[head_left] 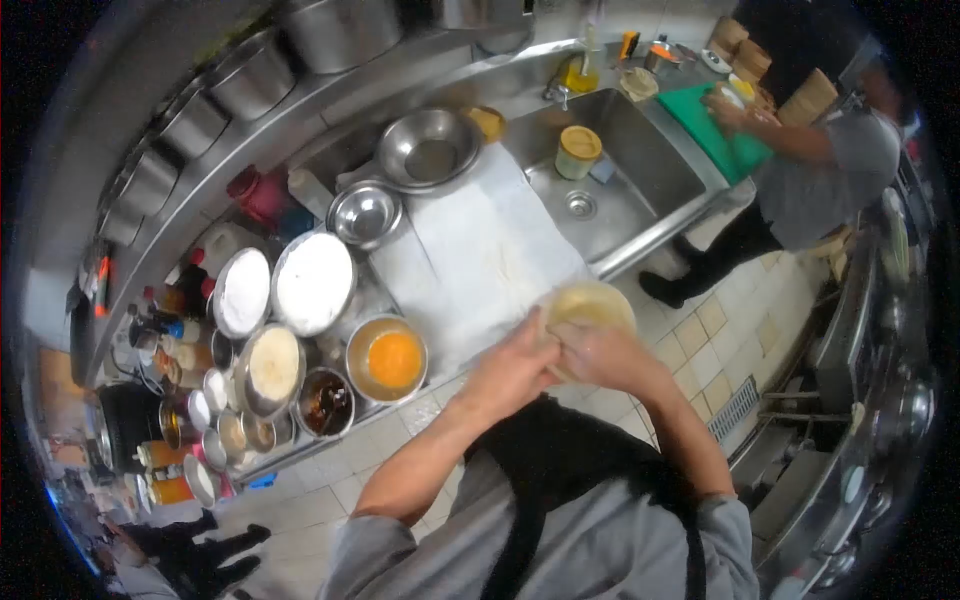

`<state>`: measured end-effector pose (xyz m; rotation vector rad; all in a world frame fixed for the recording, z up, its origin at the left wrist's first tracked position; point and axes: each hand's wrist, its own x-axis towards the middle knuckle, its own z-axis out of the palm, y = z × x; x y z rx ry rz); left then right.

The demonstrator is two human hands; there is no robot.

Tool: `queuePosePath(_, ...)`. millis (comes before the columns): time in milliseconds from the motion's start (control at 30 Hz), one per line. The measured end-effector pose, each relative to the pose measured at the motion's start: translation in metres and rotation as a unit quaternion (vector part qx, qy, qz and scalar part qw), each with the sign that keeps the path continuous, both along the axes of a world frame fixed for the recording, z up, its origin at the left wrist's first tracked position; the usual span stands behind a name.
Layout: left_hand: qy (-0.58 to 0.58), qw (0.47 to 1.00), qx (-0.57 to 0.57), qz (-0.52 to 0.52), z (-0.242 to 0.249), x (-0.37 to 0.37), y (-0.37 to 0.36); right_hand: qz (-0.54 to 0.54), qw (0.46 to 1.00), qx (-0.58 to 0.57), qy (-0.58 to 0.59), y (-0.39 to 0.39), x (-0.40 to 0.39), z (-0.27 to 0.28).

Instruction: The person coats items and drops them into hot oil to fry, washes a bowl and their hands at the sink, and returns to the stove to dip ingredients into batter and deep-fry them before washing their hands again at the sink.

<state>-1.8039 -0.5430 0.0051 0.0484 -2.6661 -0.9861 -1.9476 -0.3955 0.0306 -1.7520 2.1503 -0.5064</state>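
Observation:
My left hand [520, 360] grips the near-left side of a pale yellow round tub [605, 300], held in front of my body just off the counter's edge. My right hand [605, 352] lies over the tub's near side, fingers curled in and close to the left fingers. Motion smears the right hand and the tub, so what those fingers pinch cannot be made out. Beyond the tub, a white cloth [475, 250] covers part of the steel counter. Nearest on the left stands a steel bowl [352, 372] with orange beaten egg [395, 360].
Bowls of white powder [314, 283], a dark sauce bowl [327, 402] and bottles crowd the left. Two steel bowls [428, 148] sit at the back. The sink [650, 150] holds a yellow-lidded tub [578, 152]. A co-worker [830, 170] works at a green board [715, 130].

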Motion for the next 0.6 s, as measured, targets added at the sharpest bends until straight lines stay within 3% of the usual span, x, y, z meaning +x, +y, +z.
queuePosePath(100,-0.041,0.995,0.080,0.030,0.001,-0.035,-0.046,-0.017,1.000,0.010,0.007,-0.044,-0.053,0.006)
queuePosePath(167,-0.015,0.992,0.104,0.064,-0.004,-0.056,-0.073,-0.097,0.982,-0.156,-0.045,-0.065,-0.088,0.012)
queuePosePath(300,-0.017,0.976,0.126,0.178,-0.023,-0.080,-0.113,-0.159,0.978,-0.132,-0.038,-0.084,-0.159,0.011)
queuePosePath(433,-0.003,0.970,0.094,0.222,-0.047,-0.099,-0.143,-0.195,0.972,-0.096,-0.086,-0.089,-0.221,-0.017)
queuePosePath(500,0.013,0.956,0.137,0.259,-0.048,-0.109,-0.147,-0.238,0.962,-0.046,-0.126,-0.086,-0.241,-0.031)
queuePosePath(600,0.012,0.952,0.108,0.284,-0.075,-0.119,-0.148,-0.236,0.956,-0.094,-0.144,-0.081,-0.271,-0.076)
